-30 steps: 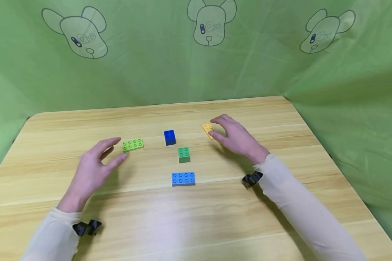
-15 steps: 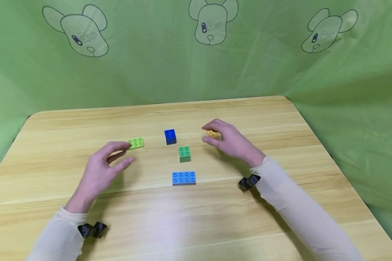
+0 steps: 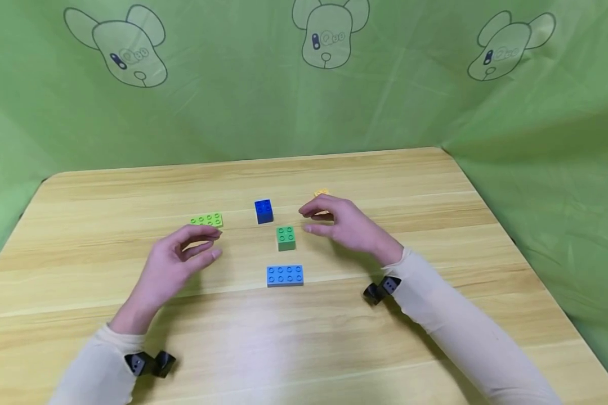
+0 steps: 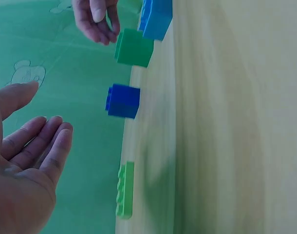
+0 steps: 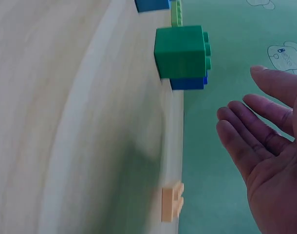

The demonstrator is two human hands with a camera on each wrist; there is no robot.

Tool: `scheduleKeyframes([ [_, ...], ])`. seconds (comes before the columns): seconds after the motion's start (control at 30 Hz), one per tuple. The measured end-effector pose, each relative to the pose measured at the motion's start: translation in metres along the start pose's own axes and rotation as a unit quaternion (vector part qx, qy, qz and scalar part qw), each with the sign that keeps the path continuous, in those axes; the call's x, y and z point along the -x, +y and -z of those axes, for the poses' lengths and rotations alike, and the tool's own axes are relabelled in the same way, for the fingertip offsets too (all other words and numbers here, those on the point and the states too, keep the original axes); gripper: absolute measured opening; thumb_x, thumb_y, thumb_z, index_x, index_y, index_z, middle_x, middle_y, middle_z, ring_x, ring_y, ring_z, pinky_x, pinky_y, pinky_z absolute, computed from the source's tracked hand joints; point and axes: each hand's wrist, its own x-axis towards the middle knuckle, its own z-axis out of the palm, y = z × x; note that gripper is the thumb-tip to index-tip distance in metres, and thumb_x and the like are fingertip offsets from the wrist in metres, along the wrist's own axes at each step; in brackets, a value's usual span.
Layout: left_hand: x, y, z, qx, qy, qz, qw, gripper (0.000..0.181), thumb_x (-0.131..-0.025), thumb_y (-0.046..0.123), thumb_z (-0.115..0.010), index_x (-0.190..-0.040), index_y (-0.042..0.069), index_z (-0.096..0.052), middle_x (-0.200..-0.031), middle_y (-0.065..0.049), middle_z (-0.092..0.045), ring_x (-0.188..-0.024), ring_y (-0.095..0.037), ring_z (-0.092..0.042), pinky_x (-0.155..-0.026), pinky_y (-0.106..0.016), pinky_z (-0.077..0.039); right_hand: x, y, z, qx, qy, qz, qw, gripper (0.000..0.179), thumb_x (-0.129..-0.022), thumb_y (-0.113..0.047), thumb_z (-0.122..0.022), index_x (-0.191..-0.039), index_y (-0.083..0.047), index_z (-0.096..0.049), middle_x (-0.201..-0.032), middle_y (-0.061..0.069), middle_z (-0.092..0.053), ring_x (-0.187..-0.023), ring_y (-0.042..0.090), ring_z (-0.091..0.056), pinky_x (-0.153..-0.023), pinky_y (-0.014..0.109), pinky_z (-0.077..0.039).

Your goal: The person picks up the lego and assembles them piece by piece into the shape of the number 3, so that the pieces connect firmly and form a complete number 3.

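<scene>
My left hand [image 3: 174,264] hovers above the table with relaxed fingers, just in front of a flat lime-green brick [image 3: 207,219]; nothing is in its grasp. Its palm and fingers [image 4: 56,151] show empty in the left wrist view. To the right of centre, my right hand [image 3: 352,228] hangs over the table, also empty, partly hiding a flat yellow-orange brick [image 3: 321,192]. Between the hands lie a dark blue square brick [image 3: 264,211], a green square brick [image 3: 286,238] and a longer light blue brick [image 3: 285,276]. The green one is nearest the right fingertips.
The bricks lie apart on a light wooden table [image 3: 263,337]. A green curtain [image 3: 233,112] with printed animal heads hangs behind the table's far edge and along its sides. Each sleeve carries a small black wrist camera [image 3: 381,289].
Both hands have drifted inward, the left to the right and the right leftward and nearer the viewer. The right hand now covers much of the yellow-orange brick. The bricks stay put.
</scene>
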Motion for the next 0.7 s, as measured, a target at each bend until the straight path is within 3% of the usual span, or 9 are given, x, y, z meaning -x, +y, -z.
scheduleKeyframes([
  [0.13, 0.0, -0.001, -0.009, -0.005, -0.012, 0.007, 0.9999, 0.04, -0.086, -0.003, -0.072, -0.123, -0.007, -0.059, -0.123, -0.019, -0.06, -0.116, -0.039, -0.056, -0.092, -0.029, -0.05, 0.0, -0.002, -0.004, -0.027, -0.006, -0.01, 0.9996, 0.034, -0.091, -0.008, -0.071, -0.123, 0.0, -0.063, -0.121, 0.014, -0.061, -0.114, 0.025, -0.059, -0.1, 0.037, -0.046],
  [0.43, -0.002, 0.0, -0.019, -0.006, -0.05, 0.037, 0.9981, 0.046, -0.084, 0.001, -0.076, -0.126, -0.004, -0.057, -0.126, -0.021, -0.057, -0.119, -0.04, -0.054, -0.094, -0.03, -0.049, -0.003, -0.001, -0.015, -0.071, -0.02, -0.01, 0.9972, 0.034, -0.091, -0.01, -0.071, -0.122, 0.002, -0.062, -0.122, 0.016, -0.06, -0.114, 0.026, -0.059, -0.098, 0.032, -0.047],
  [0.7, -0.005, -0.002, -0.031, -0.024, -0.09, 0.051, 0.9944, 0.043, -0.086, 0.006, -0.076, -0.124, -0.003, -0.058, -0.128, -0.018, -0.056, -0.121, -0.037, -0.054, -0.101, -0.043, -0.044, -0.006, -0.004, -0.024, -0.053, -0.016, -0.024, 0.9982, 0.037, -0.091, -0.016, -0.073, -0.123, -0.001, -0.063, -0.121, 0.012, -0.061, -0.114, 0.026, -0.058, -0.1, 0.035, -0.046],
])
